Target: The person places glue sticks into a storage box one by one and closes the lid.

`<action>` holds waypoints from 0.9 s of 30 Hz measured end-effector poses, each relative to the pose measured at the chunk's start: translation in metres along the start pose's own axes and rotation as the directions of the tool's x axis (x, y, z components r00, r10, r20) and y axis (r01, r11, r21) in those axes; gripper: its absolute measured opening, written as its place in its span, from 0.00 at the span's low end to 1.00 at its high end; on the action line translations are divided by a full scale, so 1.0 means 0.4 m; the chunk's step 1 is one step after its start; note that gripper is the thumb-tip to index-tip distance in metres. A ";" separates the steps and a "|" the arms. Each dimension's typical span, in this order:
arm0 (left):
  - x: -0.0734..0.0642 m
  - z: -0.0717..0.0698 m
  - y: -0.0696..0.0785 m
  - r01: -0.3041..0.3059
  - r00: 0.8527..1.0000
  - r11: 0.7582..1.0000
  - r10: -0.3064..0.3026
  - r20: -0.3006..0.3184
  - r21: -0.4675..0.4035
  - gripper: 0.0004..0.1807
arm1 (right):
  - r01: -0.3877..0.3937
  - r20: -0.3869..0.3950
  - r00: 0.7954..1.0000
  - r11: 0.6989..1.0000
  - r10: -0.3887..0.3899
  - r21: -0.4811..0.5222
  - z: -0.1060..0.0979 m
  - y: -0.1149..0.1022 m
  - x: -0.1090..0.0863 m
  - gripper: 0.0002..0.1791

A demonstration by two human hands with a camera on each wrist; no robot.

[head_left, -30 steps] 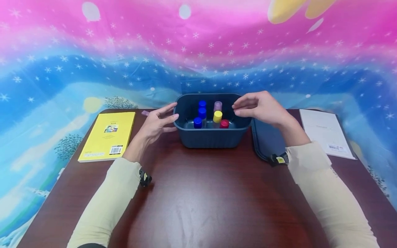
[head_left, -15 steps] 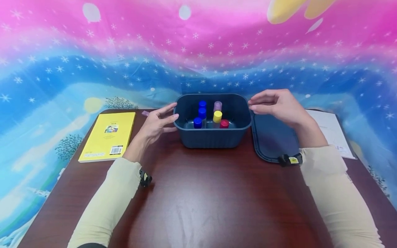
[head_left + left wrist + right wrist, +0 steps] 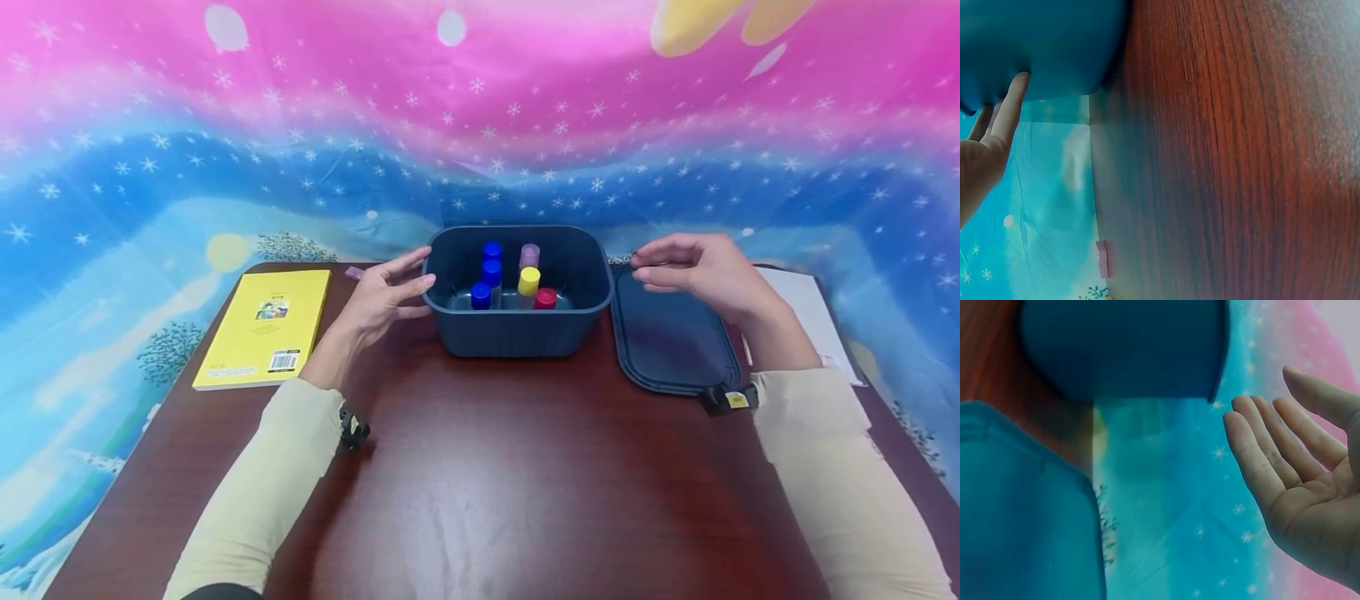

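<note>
A dark blue-grey plastic bin (image 3: 517,335) stands at the back middle of the table. Inside it are several small bottles: three with blue caps (image 3: 492,271), one with a yellow cap (image 3: 528,280), one with a red cap (image 3: 545,297) and one with a pale purple cap (image 3: 529,255). My left hand (image 3: 385,293) touches the bin's left side with extended fingers, and fingertips meet its outer wall in the left wrist view. Over the dark flat lid (image 3: 667,333) hovers my right hand (image 3: 705,271), palm bare and fingers relaxed in the right wrist view (image 3: 1310,469).
A yellow book (image 3: 262,329) lies at the left of the table (image 3: 480,467). At the right, a white book (image 3: 798,308) is partly behind my right arm. One small purple object (image 3: 354,272) sits near the back edge, before a patterned cloth backdrop (image 3: 480,125).
My right hand has moved out from over the bin to the right, to above the lid, uncovering more of it. The left hand stays at the bin's side.
</note>
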State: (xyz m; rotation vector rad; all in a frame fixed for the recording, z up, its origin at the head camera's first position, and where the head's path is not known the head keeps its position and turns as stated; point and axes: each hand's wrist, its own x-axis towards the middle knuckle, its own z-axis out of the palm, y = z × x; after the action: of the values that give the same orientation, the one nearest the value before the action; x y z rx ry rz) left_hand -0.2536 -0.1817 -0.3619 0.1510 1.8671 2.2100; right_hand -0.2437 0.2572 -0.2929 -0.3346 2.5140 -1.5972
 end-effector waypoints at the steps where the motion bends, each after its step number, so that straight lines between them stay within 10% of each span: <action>1: 0.001 0.000 0.000 0.000 1.000 1.000 0.000 0.000 -0.001 0.32 | -0.012 0.003 1.000 1.000 0.013 -0.009 -0.005 0.008 -0.002 0.26; 27: 0.000 0.000 -0.002 -0.002 1.000 1.000 0.002 0.004 -0.004 0.32 | -0.099 -0.107 0.989 0.994 0.105 0.053 -0.104 0.172 -0.014 0.15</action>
State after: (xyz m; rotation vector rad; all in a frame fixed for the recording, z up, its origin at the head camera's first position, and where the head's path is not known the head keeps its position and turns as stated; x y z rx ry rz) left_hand -0.2534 -0.1816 -0.3628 0.1558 1.8612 2.2129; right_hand -0.2558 0.3232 -0.3373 -0.1128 2.5223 -1.6756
